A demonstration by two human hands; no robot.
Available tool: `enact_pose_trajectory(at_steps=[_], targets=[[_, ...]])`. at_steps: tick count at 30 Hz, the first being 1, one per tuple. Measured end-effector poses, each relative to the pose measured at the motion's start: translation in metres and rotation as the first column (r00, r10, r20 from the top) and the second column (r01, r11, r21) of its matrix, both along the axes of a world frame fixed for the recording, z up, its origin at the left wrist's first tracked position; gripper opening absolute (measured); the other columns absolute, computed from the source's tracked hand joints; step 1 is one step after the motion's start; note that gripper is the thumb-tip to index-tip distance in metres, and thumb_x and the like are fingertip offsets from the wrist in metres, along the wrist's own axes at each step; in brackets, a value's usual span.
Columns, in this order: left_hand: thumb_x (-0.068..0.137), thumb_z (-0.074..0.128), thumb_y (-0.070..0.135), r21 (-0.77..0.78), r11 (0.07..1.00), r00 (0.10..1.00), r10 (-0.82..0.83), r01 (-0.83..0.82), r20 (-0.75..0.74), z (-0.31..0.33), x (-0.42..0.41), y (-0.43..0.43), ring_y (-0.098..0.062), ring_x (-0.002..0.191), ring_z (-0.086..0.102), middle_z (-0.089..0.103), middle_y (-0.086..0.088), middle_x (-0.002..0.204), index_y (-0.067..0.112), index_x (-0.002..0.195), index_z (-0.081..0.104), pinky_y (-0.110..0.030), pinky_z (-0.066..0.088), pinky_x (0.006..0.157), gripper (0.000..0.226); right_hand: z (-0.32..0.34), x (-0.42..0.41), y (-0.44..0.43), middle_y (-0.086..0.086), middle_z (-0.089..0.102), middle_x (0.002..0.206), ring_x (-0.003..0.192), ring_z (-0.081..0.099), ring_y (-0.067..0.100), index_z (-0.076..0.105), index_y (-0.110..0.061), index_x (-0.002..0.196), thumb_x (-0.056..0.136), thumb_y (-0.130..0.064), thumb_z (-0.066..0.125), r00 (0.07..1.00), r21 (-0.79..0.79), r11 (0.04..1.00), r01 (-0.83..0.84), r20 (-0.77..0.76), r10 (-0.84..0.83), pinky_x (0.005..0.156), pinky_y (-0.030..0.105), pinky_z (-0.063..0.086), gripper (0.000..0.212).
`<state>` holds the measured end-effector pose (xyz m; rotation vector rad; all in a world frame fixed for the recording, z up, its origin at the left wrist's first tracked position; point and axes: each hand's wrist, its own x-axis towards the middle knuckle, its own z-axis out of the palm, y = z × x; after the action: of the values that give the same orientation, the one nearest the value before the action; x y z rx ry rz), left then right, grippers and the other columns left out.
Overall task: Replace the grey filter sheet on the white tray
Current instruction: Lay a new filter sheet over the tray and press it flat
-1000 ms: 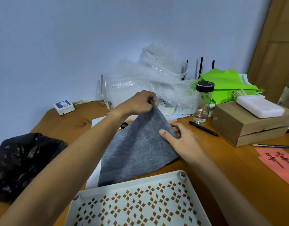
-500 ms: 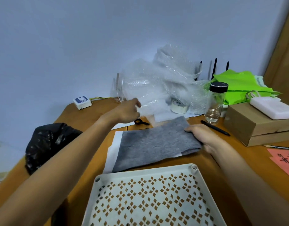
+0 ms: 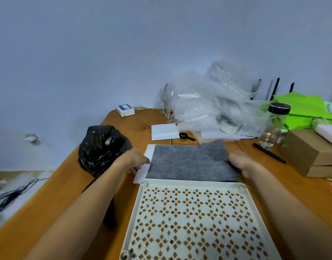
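Since the earlier frame the left hand (image 3: pixel 137 160) has dropped from the bubble wrap (image 3: pixel 208 104) to the sheet's left edge. Its fingers touch white paper (image 3: pixel 142 171) there; the right hand (image 3: pixel 238 160) pinches the grey filter sheet (image 3: pixel 189 162), lying flat on the surface just beyond the white tray (image 3: pixel 191 218).

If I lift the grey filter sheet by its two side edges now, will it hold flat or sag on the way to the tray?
Probably sag: the grey filter sheet looks like thin felt and already shows a soft crease across its middle. It seems light, so the white paper under it may drag along. Its fuzzy surface likely grips rather than slides on the white tray.
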<state>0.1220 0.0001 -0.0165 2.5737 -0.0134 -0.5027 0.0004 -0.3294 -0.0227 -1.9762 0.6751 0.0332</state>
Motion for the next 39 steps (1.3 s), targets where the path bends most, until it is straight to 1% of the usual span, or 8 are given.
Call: enact_pose_trajectory(at_steps=[7, 11, 15, 21, 25, 30, 33, 39], targets=[[0.095, 0.067, 0.027, -0.113, 0.994, 0.997, 0.008, 0.0, 0.072, -0.004, -0.015, 0.008, -0.028, 0.098, 0.066, 0.066, -0.01, 0.11, -0.001, 0.118, 0.061, -0.039, 0.056, 0.079, 0.037, 0.001, -0.002, 0.007, 0.013, 0.067, 0.086, 0.074, 0.062, 0.023, 0.064, -0.004, 0.089, 0.104, -0.019, 0.05, 0.999, -0.012, 0.999, 0.051, 0.016, -0.051, 0.059, 0.031, 0.044, 0.025], [0.1, 0.057, 0.021, -0.216, 0.976, 0.993, 0.048, -0.023, 0.109, -0.001, -0.02, 0.002, -0.017, 0.078, 0.054, 0.059, -0.011, 0.106, 0.003, 0.114, 0.059, -0.029, 0.044, 0.062, 0.022, -0.005, 0.002, 0.009, 0.015, 0.067, 0.093, 0.076, 0.06, 0.022, 0.062, -0.006, 0.086, 0.103, -0.018, 0.049, 0.998, -0.062, 0.996, 0.067, 0.026, -0.065, 0.06, 0.032, 0.044, 0.025], [0.099, 0.063, 0.022, -0.358, 0.927, 0.988, 0.142, -0.109, 0.064, 0.001, -0.025, 0.001, -0.019, 0.091, 0.058, 0.06, -0.009, 0.118, 0.004, 0.13, 0.055, -0.026, 0.047, 0.066, 0.037, -0.003, 0.002, 0.012, 0.013, 0.055, 0.072, 0.061, 0.05, 0.021, 0.053, -0.005, 0.074, 0.105, -0.01, 0.042, 0.998, -0.089, 0.994, 0.063, 0.015, -0.062, 0.05, 0.031, 0.036, 0.034], [0.093, 0.068, 0.002, -0.692, 0.639, 0.941, 0.208, -0.336, -0.265, -0.002, -0.03, 0.001, -0.022, 0.089, 0.06, 0.057, -0.015, 0.117, 0.004, 0.112, 0.052, -0.041, 0.063, 0.071, 0.025, -0.002, 0.002, 0.006, 0.012, 0.053, 0.07, 0.059, 0.048, 0.022, 0.053, -0.005, 0.076, 0.105, -0.01, 0.041, 0.994, -0.037, 0.994, 0.103, 0.035, -0.101, 0.049, 0.032, 0.036, 0.032], [0.095, 0.063, -0.001, -0.758, 0.537, 0.927, 0.168, -0.37, -0.334, -0.004, -0.035, 0.003, -0.03, 0.098, 0.068, 0.067, -0.02, 0.117, -0.002, 0.133, 0.051, -0.044, 0.06, 0.071, 0.041, -0.007, 0.006, -0.002, 0.016, 0.066, 0.096, 0.081, 0.059, 0.027, 0.058, -0.006, 0.079, 0.104, -0.022, 0.046, 0.996, -0.215, 0.973, 0.079, 0.06, -0.068, 0.07, 0.036, 0.047, 0.032], [0.09, 0.068, -0.004, -0.737, 0.594, 0.943, 0.141, -0.323, -0.3, -0.002, -0.043, 0.003, -0.022, 0.091, 0.061, 0.059, -0.008, 0.106, 0.005, 0.113, 0.057, -0.037, 0.061, 0.065, 0.027, 0.005, 0.006, 0.007, 0.019, 0.056, 0.135, 0.116, 0.058, 0.037, 0.054, -0.005, 0.131, 0.097, -0.036, 0.048, 0.987, -0.772, 0.626, -0.108, -0.156, -0.022, 0.094, 0.043, 0.047, 0.047], [0.088, 0.067, -0.009, -0.725, 0.628, 0.956, 0.127, -0.283, -0.263, -0.003, -0.044, 0.005, -0.021, 0.09, 0.063, 0.063, -0.007, 0.105, 0.011, 0.103, 0.06, -0.034, 0.059, 0.071, 0.026, 0.018, 0.027, 0.025, 0.016, 0.057, 0.129, 0.111, 0.059, 0.035, 0.052, -0.007, 0.13, 0.097, -0.037, 0.047, 0.993, -0.781, 0.615, -0.112, -0.073, 0.09, 0.085, 0.041, 0.047, 0.046], [0.08, 0.067, -0.01, -0.712, 0.675, 0.98, 0.16, -0.194, -0.116, -0.012, -0.047, 0.003, -0.021, 0.104, 0.062, 0.065, -0.003, 0.117, 0.017, 0.129, 0.058, -0.037, 0.06, 0.082, 0.056, 0.033, 0.094, 0.083, 0.008, 0.069, 0.104, 0.091, 0.06, 0.024, 0.067, -0.012, 0.105, 0.095, -0.026, 0.053, 0.903, -0.553, 0.759, -0.343, 0.027, 0.428, 0.081, 0.036, 0.047, 0.023]])
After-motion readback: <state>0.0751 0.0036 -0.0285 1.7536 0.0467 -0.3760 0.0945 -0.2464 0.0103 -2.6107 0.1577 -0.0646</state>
